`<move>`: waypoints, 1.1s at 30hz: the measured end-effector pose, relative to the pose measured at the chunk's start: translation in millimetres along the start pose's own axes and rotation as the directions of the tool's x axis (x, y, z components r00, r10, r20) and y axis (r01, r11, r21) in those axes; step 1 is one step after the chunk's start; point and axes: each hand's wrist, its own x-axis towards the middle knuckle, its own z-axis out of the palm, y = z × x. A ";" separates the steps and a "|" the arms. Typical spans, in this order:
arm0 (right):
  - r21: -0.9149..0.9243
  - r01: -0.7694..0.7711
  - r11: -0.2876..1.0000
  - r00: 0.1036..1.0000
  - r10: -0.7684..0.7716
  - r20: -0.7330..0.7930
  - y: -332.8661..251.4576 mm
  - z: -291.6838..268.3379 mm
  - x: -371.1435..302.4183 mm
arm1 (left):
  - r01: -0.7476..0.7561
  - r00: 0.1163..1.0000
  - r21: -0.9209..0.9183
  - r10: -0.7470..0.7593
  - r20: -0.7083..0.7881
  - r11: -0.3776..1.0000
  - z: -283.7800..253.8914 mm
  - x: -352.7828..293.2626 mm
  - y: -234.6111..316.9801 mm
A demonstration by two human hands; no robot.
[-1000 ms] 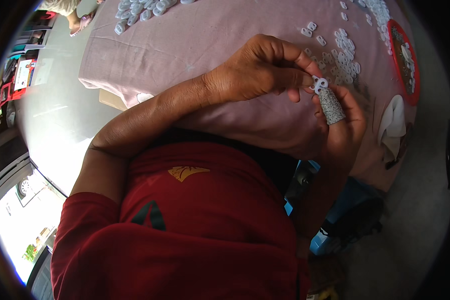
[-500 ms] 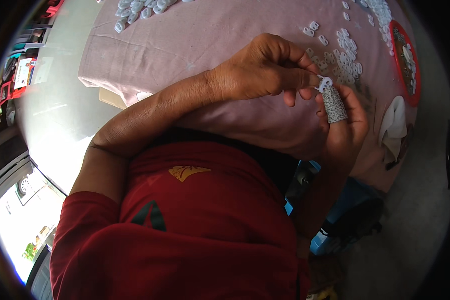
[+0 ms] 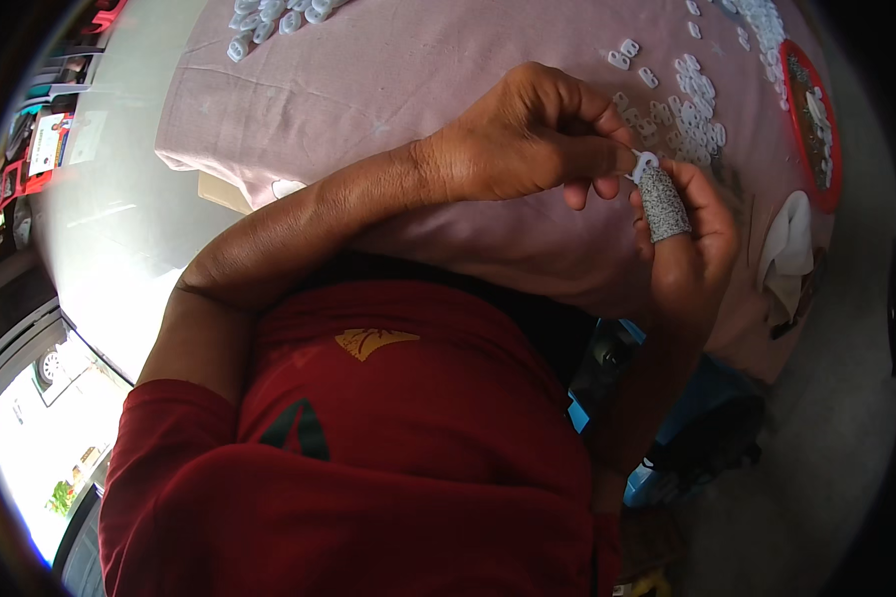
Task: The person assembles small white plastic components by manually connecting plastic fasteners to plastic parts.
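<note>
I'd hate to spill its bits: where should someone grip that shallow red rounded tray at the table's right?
Probably take the tray by the near end of its rim, coming from the person's side: the right hand is closer, and the curved edge there looks bare. Small white pieces lie inside, so keep it level.

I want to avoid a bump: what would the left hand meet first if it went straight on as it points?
Probably the small white piece, close or touching, then the speckled grey cover on the right hand; depth is unclear.
</note>
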 end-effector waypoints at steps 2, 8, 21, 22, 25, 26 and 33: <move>0.025 -0.011 1.000 1.000 0.011 0.000 -0.4 0.1 0.8 | -0.006 1.000 -0.003 0.006 -0.007 1.000 -0.3 0.5 0.0; -0.027 0.046 0.999 0.999 -0.046 0.001 -0.4 5.8 2.0 | -0.009 0.999 -0.068 0.007 -0.034 0.998 1.7 -0.1 2.3; -0.181 0.335 0.925 0.933 -0.352 -0.075 9.6 13.0 -3.0 | 0.056 0.998 -0.115 -0.060 -0.031 0.992 -2.7 3.7 1.3; -0.235 0.318 0.919 0.938 -0.341 -0.063 6.7 14.6 -4.9 | 0.028 0.999 -0.104 -0.031 -0.027 0.994 -1.6 3.4 1.5; -0.367 0.315 0.875 0.932 -0.359 -0.057 3.1 14.2 -4.8 | -0.002 1.000 -0.082 0.000 -0.025 0.997 0.2 4.5 2.4; -0.367 0.314 0.875 0.932 -0.359 -0.058 4.1 12.9 -4.6 | -0.004 1.000 -0.068 0.002 -0.028 0.998 0.6 4.7 2.7; -0.410 0.455 0.790 0.860 -0.510 -0.028 7.5 11.6 -1.9 | 0.043 0.999 -0.050 -0.042 0.027 0.998 -1.9 4.4 4.8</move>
